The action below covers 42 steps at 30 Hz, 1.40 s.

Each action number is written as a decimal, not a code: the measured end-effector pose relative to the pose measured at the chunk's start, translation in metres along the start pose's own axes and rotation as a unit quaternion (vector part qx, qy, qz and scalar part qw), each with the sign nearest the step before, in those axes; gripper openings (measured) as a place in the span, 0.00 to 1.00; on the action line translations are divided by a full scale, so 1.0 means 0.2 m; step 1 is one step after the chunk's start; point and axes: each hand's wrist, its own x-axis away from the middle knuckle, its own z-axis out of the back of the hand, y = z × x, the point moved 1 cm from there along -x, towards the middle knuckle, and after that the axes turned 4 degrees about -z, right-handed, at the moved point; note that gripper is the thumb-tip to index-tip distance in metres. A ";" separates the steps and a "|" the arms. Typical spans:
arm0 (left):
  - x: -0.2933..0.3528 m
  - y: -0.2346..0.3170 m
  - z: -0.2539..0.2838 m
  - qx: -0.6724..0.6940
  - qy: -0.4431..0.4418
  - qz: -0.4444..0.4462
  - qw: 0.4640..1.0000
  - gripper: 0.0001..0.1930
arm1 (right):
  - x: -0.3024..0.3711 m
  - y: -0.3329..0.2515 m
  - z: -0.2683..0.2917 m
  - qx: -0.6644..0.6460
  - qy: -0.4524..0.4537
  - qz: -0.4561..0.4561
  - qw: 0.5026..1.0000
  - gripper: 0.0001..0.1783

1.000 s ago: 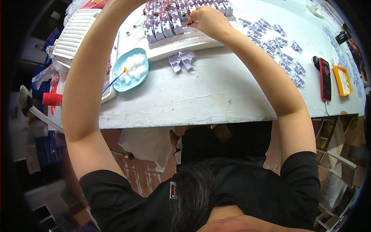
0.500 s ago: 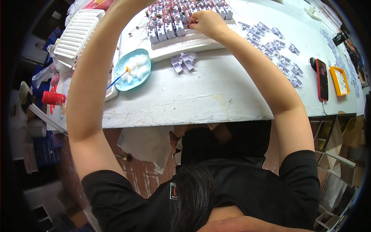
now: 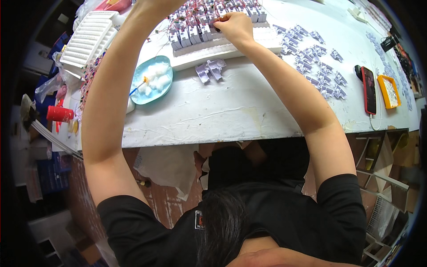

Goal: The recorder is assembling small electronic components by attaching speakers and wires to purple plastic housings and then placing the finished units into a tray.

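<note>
At the far side of the table, rows of white plastic casings (image 3: pixel 193 34) with thin red wires stand on a white foam tray (image 3: pixel 195 58). My right hand (image 3: pixel 235 29) reaches over the tray's front rows, its thumb and fingers pinched together at the wires. Something small and dark shows at the fingertips, too small to name. My left hand (image 3: pixel 158 8) is at the top edge, beside the back left of the casings; the picture cuts off its fingers. Two loose pale plastic parts (image 3: pixel 211 71) lie in front of the tray.
A light blue dish (image 3: pixel 138 95) of cotton balls, with a blue-handled stick, lies by my left forearm. Loose plastic parts (image 3: pixel 313 55) spread to the right, near a red-cased phone (image 3: pixel 369 91) and yellow box (image 3: pixel 389 92). A ridged white foam tray (image 3: pixel 89 39) stands left.
My right hand has shifted slightly left and stays pinched at the wires. My left forearm has moved a little to the right, uncovering a bundle of red wires beside it.
</note>
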 end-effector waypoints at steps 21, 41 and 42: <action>0.04 -0.04 -0.07 0.020 -0.009 0.046 0.999 0.16 | 0.02 0.01 -0.10 0.043 0.051 0.031 0.997 0.11; 0.04 -0.07 -0.04 0.064 0.014 0.102 0.993 0.17 | 0.04 0.02 0.04 0.037 0.003 0.038 0.999 0.16; 0.02 -0.09 -0.04 0.064 0.015 0.098 0.993 0.17 | 0.03 0.02 0.05 0.052 -0.029 0.042 0.997 0.16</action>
